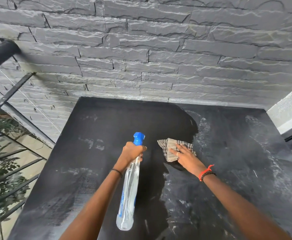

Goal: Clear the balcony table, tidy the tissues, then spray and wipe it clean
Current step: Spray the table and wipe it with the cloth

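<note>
Gripping the neck of a clear spray bottle (128,187) with the left hand (132,150), fingers curled tight below the blue nozzle, bottle slanting back over the near part of the black table (107,118). Pressing a checked cloth (169,144) flat on the table's middle with the right hand (186,157), fingers straight and slightly apart, just right of the bottle. Bounded at the far edge by a grey stone wall (159,49).

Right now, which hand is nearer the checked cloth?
Right. The right hand rests flat on the cloth; left hand grips the spray bottle, off to the cloth's left.
</note>
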`<move>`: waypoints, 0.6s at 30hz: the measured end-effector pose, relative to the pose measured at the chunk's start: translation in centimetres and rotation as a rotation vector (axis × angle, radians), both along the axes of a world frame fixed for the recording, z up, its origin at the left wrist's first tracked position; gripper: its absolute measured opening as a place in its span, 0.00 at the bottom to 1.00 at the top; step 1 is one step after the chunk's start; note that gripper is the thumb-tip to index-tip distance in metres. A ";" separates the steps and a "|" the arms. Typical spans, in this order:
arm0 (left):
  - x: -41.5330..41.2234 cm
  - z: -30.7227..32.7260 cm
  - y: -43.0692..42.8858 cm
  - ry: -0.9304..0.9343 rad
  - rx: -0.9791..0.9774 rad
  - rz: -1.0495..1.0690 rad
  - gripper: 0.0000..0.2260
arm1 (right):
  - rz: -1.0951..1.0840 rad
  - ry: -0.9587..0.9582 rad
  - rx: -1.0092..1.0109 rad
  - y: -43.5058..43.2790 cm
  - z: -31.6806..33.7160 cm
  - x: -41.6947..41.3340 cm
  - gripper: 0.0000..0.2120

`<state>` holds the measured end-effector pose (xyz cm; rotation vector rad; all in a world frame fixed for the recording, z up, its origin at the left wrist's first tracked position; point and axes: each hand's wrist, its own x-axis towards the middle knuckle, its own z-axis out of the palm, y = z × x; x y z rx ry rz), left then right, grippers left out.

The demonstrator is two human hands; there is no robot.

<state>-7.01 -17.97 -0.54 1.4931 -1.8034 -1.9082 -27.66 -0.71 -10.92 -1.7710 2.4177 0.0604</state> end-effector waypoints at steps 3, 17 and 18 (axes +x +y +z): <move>0.2 -0.1 1.4 -0.010 0.005 -0.030 0.09 | -0.135 -0.098 0.017 0.2 0.5 -0.2 0.28; 1.9 -1.5 9.2 -0.075 0.057 -0.156 0.08 | -0.165 -0.144 0.067 -0.3 0.7 -0.3 0.27; 2.1 -1.5 9.5 -0.074 0.071 -0.152 0.08 | -0.168 -0.145 0.075 -0.4 0.8 -0.3 0.27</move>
